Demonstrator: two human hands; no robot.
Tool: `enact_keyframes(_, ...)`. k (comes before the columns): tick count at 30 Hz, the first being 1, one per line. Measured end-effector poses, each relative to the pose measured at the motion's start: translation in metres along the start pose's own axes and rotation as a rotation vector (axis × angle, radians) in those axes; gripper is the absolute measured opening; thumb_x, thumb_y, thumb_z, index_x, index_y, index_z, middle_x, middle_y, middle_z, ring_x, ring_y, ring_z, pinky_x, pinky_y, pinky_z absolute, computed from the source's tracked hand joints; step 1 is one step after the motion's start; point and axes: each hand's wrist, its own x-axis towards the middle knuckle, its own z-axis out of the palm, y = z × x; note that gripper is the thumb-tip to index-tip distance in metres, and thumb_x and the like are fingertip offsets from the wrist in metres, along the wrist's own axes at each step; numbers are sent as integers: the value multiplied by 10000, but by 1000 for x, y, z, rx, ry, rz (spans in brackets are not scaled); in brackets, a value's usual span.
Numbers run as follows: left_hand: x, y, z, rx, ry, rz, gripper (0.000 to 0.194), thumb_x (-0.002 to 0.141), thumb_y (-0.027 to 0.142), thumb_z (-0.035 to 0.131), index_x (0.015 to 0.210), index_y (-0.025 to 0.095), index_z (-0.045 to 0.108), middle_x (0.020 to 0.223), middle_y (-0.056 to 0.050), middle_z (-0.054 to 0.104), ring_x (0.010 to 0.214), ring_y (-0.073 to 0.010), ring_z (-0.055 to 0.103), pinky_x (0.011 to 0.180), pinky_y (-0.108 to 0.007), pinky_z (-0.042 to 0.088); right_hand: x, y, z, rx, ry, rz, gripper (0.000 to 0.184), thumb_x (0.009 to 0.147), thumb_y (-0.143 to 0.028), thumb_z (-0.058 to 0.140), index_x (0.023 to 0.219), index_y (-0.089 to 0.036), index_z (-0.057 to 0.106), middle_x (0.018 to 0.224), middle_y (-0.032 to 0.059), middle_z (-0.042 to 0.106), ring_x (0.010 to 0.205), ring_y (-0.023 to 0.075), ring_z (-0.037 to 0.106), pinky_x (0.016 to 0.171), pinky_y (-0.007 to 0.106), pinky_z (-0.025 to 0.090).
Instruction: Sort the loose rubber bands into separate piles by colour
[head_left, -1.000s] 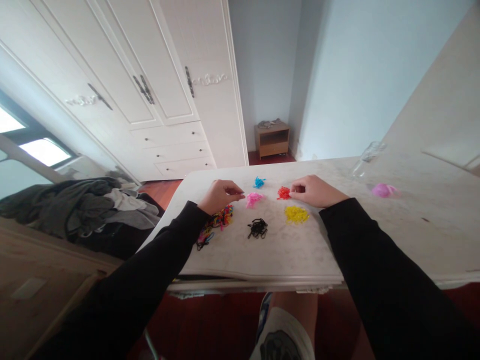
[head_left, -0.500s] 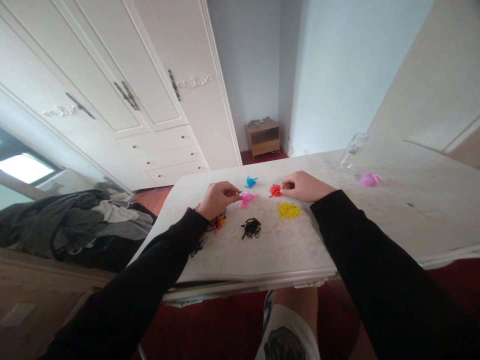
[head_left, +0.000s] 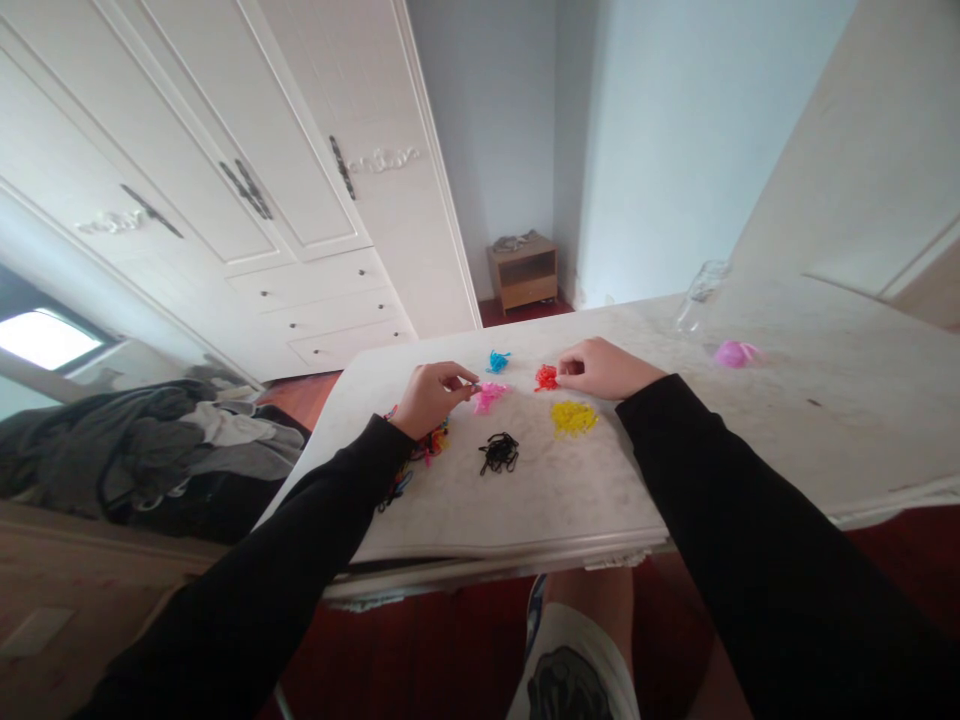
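Small loop-shaped bands lie sorted by colour on the white tabletop (head_left: pixel 570 495). My left hand (head_left: pixel 431 397) is closed in a pinch at the edge of the pink pile (head_left: pixel 489 398), a small dark bluish band showing at its fingertips. Partly hidden under my left wrist is a mixed-colour pile (head_left: pixel 435 445). My right hand (head_left: pixel 607 368) rests with fingers curled together, its tips against the red pile (head_left: pixel 546 377); whether they hold anything is hidden. Nearby are the blue pile (head_left: pixel 498 361), the yellow pile (head_left: pixel 574 419) and the black pile (head_left: pixel 499 454).
A clear glass bottle or jar (head_left: pixel 703 297) stands at the table's back right, near a shiny pink-purple item (head_left: pixel 735 353). Dark clothes (head_left: pixel 150 450) are heaped at the left. Beyond the table are a white wardrobe (head_left: pixel 315 200) and a small wooden nightstand (head_left: pixel 525 275).
My view has swung a little, so the table appears further left. My left hand has moved in closer to the pink pile. My right hand has stayed beside the red pile.
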Motion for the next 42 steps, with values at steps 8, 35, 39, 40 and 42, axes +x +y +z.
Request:
enact_keyframes(8,1,-4,3,-73,7,3,260,761,382,823,871,148,789,701,-61,748,608,-154,679,588,-253,517,0,-2,-1,3,-4,2,178,732,-218,567,563,-183,522,567,-3,550,589,128,476,614,299,304)
enact_keyframes(35,0,2,4,-102,-10,-14,282,815,436,779,848,159,818,653,-62,746,570,-151,685,578,-249,528,0,-2,0,6,-34,11,168,736,-198,565,575,-182,520,580,-4,552,602,128,474,621,300,300)
enact_keyframes(39,1,5,3,-121,-29,24,272,848,429,748,846,166,817,766,-72,762,573,-128,683,579,-241,531,-1,-2,-1,10,-27,19,194,741,-204,570,563,-187,493,570,-9,531,593,124,456,616,302,294)
enact_keyframes(40,0,6,2,-123,-32,24,265,858,421,739,850,168,817,788,-72,761,567,-121,681,569,-236,526,-1,-2,0,8,-25,17,204,746,-209,571,561,-188,488,569,-9,529,593,124,454,615,302,293)
enact_keyframes(42,0,7,2,-123,-30,17,258,871,409,725,854,168,816,803,-72,755,554,-112,676,548,-227,517,-1,-1,0,2,-25,14,207,752,-216,573,564,-189,490,574,-7,534,595,126,458,616,302,294)
